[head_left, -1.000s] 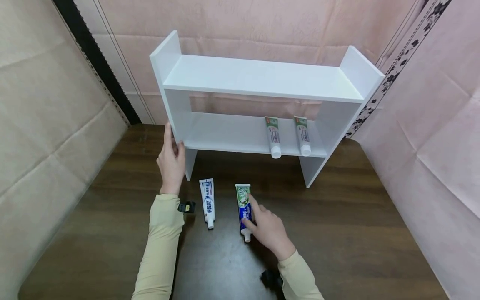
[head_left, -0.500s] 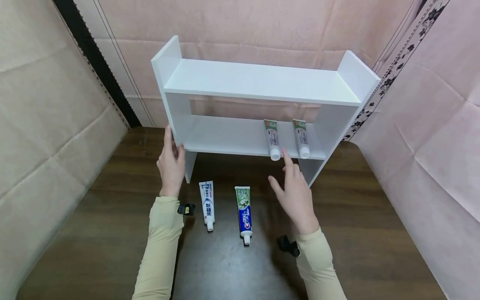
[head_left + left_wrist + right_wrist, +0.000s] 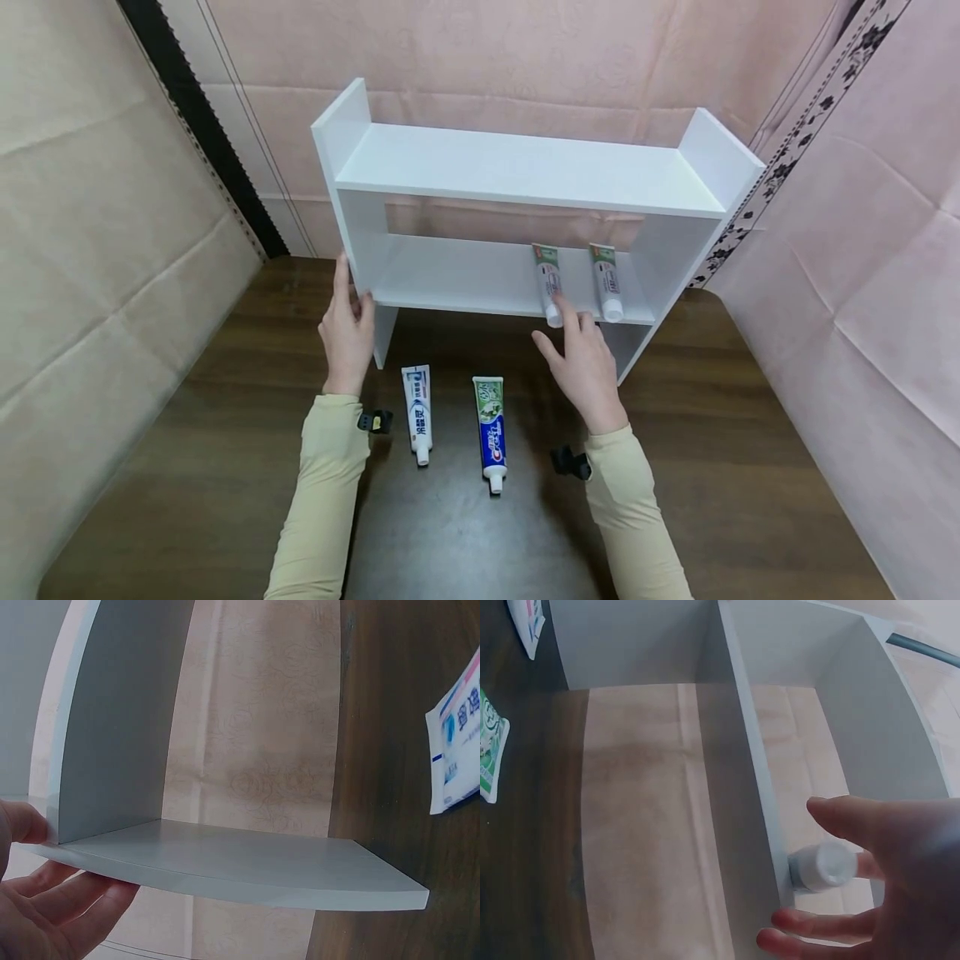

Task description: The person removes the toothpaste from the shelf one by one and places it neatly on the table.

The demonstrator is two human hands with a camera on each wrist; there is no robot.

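Note:
My left hand holds the left side panel of a white two-tier shelf. In the left wrist view its thumb lies on one face of the panel and the fingers on the other. My right hand reaches to the lower tier, its index fingertip at the cap end of the left toothpaste tube; thumb spread apart. A second green-and-white toothpaste tube lies just right of it. The right wrist view shows a white cap between thumb and fingers, the tube's body mostly hidden.
On the dark wooden table in front of the shelf lie a white-and-blue toothpaste tube and a green-and-blue toothpaste tube, side by side. Pale cloth hangs behind and on both sides.
My right hand has left the green-and-blue toothpaste tube on the table and moved up and right to the left tube on the lower tier. My left hand stays on the side panel.

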